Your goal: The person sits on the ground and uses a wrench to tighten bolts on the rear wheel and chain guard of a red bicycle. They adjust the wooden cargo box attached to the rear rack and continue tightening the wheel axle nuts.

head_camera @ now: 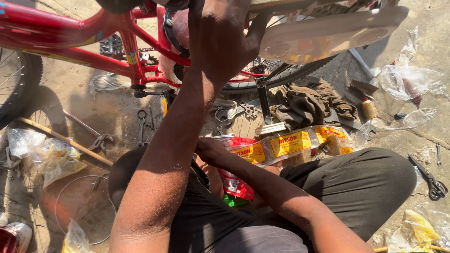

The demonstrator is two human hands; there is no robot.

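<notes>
Red bicycle point(70, 44), frame running across the far left, rear wheel point(281, 77) in the far centre, a pale chain guard point(323, 35) tilted over it toward the right. Front wheel point(16, 79) at the far left edge, only part of it in view. Sandy ground point(117, 117) strewn with tools and wrappers. The person's dark trousers point(356, 187) fill the near right. Left hand point(220, 37), raised to the far centre, back toward the viewer, pressed against the bicycle by the seat post; its fingers curl out of sight, so whether they clamp anything cannot be told. Right hand point(208, 147), low in the near centre, fingers drawn together at the edge of a red and yellow plastic packet point(281, 145) lying across the lap; the grip itself is hidden. Brown rag point(309, 103), crumpled under the wheel at the centre right. Clear plastic bags point(408, 79) at the far right, more at the near left point(47, 154). Wire hoop point(84, 211) on the ground, near left. Pliers point(101, 140) beside a long stick point(65, 140). Spanner point(141, 124) below the frame. Scissors point(429, 180) at the right edge. Small bottle point(369, 107) near the rag.
</notes>
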